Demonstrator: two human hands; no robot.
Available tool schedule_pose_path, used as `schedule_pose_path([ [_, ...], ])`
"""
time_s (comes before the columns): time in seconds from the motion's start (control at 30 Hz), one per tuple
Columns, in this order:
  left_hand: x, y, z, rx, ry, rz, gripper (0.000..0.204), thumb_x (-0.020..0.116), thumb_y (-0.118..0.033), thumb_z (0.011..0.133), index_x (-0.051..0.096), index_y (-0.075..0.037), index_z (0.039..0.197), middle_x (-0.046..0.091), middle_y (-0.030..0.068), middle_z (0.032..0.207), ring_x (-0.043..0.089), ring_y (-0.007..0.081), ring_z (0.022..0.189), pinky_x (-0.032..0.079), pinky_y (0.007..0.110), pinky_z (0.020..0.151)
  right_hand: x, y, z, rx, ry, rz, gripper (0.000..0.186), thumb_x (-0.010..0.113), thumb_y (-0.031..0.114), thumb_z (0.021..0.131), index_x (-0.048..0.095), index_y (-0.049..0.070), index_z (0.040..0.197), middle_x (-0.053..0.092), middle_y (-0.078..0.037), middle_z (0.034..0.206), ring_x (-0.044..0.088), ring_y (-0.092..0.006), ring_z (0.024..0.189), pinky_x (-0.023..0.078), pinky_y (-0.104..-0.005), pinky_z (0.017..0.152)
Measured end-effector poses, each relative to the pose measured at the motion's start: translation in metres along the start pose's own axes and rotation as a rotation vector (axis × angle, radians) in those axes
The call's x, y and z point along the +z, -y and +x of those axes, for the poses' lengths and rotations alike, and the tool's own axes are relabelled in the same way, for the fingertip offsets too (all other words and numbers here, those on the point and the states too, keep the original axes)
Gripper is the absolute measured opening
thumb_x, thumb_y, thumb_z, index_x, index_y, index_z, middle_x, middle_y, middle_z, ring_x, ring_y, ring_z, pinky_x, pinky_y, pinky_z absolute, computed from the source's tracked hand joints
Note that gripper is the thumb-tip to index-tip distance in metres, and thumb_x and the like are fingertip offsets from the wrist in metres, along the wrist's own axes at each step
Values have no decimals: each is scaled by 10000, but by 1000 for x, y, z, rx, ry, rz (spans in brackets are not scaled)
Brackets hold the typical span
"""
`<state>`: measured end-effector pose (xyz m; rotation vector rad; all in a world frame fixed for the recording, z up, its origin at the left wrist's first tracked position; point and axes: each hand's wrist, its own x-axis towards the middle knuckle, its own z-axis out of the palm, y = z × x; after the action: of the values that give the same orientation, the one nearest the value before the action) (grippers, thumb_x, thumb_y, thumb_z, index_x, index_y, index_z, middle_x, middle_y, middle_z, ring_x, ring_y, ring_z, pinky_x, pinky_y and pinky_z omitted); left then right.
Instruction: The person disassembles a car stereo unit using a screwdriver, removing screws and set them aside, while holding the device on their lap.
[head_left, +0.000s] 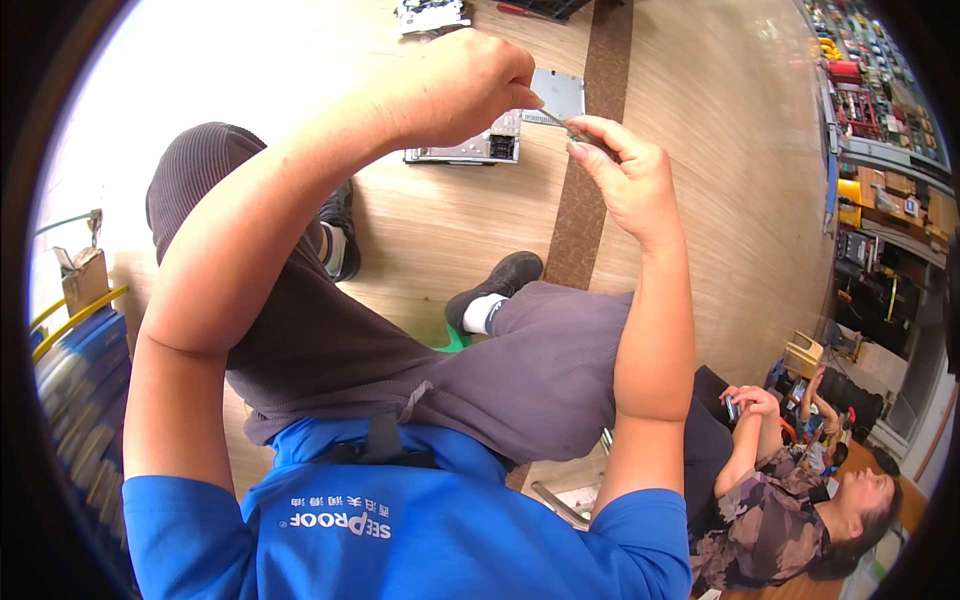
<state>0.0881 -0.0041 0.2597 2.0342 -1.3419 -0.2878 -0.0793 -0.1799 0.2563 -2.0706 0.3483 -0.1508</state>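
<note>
My left hand is raised over the floor, its fingers closed in a pinch around one end of a thin metal rod. The rod slants down to my right hand, where thumb and fingers pinch its other end along with something small and dark. What kind of tool or part it is does not show. Below my hands, a silvery metal box-shaped device with a black connector socket lies on the floor. A flat grey metal plate lies beside it, partly hidden by my left hand.
A metal assembly lies at the far edge. My shoes rest on the wood-patterned floor. Another person sits at lower right, holding a phone. Packed shelves stand at right; a blue rack is at left.
</note>
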Motion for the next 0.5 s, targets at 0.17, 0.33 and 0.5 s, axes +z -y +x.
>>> schedule_pose_path([
  [0.17, -4, 12, 6, 60, -208, 39, 282, 656, -254, 923, 632, 4, 811, 577, 129, 617, 564, 234, 555, 456, 378, 570, -8, -3, 16, -86, -76, -228, 168, 686, 60, 881, 692, -24, 1026, 716, -93, 868, 641, -113, 776, 510, -254, 710],
  [0.33, -41, 16, 11, -243, -106, -260, 190, 614, -116, 922, 624, 70, 887, 607, 166, 711, 568, 213, 639, 466, 359, 611, -40, -70, 41, 93, -238, -89, 233, 637, 95, 935, 623, -30, 1131, 721, -93, 887, 664, -126, 749, 541, -263, 701],
  [0.5, -40, 12, 2, -253, -158, 42, 340, 637, -285, 943, 615, 13, 781, 475, 103, 557, 448, 179, 512, 402, 353, 539, -39, -138, 72, 311, -235, -27, 279, 583, 67, 950, 560, -31, 1211, 715, -128, 942, 670, -146, 741, 557, -283, 677],
])
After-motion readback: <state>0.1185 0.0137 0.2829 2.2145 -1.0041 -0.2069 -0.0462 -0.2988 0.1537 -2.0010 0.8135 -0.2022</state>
